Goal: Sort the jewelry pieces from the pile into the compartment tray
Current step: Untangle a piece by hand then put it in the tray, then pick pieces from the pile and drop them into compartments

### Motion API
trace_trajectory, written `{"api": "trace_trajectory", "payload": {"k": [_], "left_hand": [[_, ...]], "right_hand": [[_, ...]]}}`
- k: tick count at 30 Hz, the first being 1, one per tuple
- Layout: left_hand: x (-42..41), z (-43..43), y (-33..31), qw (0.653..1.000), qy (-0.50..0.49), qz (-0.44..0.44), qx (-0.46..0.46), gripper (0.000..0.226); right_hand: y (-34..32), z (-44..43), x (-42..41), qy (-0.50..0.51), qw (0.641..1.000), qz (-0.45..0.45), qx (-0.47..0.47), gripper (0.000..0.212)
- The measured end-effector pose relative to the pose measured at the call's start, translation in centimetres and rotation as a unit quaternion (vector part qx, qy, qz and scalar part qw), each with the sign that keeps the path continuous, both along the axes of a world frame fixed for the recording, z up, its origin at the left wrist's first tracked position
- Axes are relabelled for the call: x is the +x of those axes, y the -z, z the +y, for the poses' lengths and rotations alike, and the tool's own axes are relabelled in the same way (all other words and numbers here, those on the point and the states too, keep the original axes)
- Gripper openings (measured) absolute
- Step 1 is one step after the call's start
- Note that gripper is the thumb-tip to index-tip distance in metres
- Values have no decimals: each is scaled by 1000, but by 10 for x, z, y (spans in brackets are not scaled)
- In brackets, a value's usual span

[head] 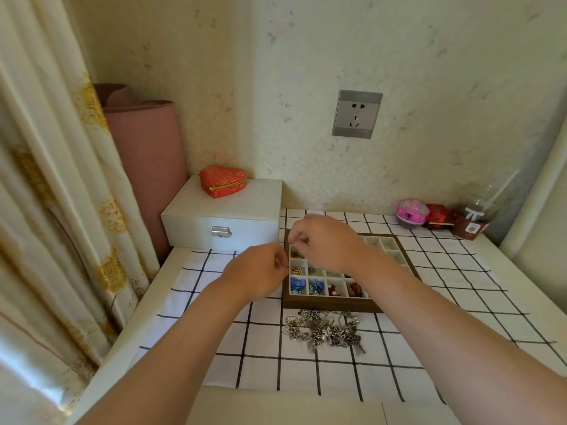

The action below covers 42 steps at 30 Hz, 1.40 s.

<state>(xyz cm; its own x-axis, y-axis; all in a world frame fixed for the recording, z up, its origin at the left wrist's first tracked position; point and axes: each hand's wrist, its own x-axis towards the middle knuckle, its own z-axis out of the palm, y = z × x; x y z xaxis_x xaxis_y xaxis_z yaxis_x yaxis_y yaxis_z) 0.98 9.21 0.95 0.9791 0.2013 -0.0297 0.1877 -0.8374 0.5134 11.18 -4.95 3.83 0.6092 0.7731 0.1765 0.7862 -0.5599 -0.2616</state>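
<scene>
The pile of jewelry (325,329) lies on the checked cloth (267,357) just beside the tray's near wall. It is a tangle of silver-coloured chains, small hearts and pale beads, with its long axis running along that wall. The tray (331,305) is a dark wooden frame with white compartments. Its near row holds blue pieces (298,285) towards the left and red pieces (354,289) further right, and gold-coloured chain (296,270) sits in the left column behind them. Both hands are beyond the pile, so the next piece lies back towards the person from the fingers. The left hand (257,271) hovers at the tray's left wall with its fingers curled inward. It looks slightly nearer the pile's left end, though whether it pinches anything is too blurred to tell. The right hand (325,240) is over the tray's far-left compartments with its fingertips bunched together pointing down. They may be nipping something small, but I cannot tell. Behind the tray's left corner a white box (221,222) carries a red heart-shaped box (223,181). A wall socket (356,114) sits on the wall above the tray.
</scene>
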Motion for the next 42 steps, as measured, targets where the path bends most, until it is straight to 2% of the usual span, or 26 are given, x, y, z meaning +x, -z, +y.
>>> {"api": "trace_trajectory", "payload": {"k": [6, 12, 17, 24, 28, 32, 39, 42], "left_hand": [[-34, 0, -8, 995, 31, 82, 55, 11], [-47, -9, -8, 992, 42, 105, 60, 24], [-48, -18, -4, 994, 31, 82, 72, 23], [-46, -29, -2, 992, 68, 83, 67, 15], [-45, -27, -3, 991, 70, 99, 65, 11], [-47, -20, -9, 985, 86, 125, 81, 12], [-53, -7, -14, 976, 102, 164, 104, 7], [-52, -1, -16, 976, 96, 178, 78, 6]], "right_hand": [[-5, -24, -58, -43, 995, 53, -69, 12], [10, -34, -86, -53, 991, -15, -118, 21], [19, -37, -89, -54, 990, -14, -127, 23], [11, -47, -80, -30, 988, 83, -127, 17], [8, -48, -81, -14, 990, 73, -116, 24], [7, -44, -90, -53, 983, 96, -145, 28], [7, -38, -89, -53, 981, 97, -162, 18], [8, -37, -87, -54, 977, 93, -182, 17]]}}
